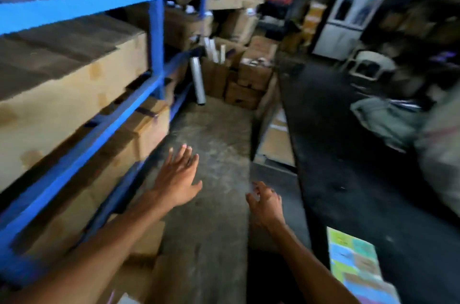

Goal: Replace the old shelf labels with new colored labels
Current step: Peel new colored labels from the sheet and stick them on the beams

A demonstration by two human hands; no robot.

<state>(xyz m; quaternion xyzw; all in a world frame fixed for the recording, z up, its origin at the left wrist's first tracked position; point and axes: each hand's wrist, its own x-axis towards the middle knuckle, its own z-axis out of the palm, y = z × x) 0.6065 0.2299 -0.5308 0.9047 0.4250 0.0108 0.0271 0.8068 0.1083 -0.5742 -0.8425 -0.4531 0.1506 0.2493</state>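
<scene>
Blue steel shelving [82, 5] fills the left side, its rails carrying cardboard boxes [74, 74] pushed close to the front edge; the view is smeared, and no old label can be made out on the rails. Just right of the lowest boxes the left hand [178, 179] hangs over the concrete floor [214, 129] with its fingers [185, 154] spread and nothing in them. Nearby, the right hand [265, 204] is loosely curled, fingers half bent, also holding nothing. Further right, on the dark tabletop [348, 154], a sheet of coloured labels [356, 261] lies at the near edge, well clear of both hands. This looks like a gap between steps, with neither peeling nor sticking under way. The next move probably calls for the right hand to reach to the sheet and lift off one label, then for a steadier look at a rail.
</scene>
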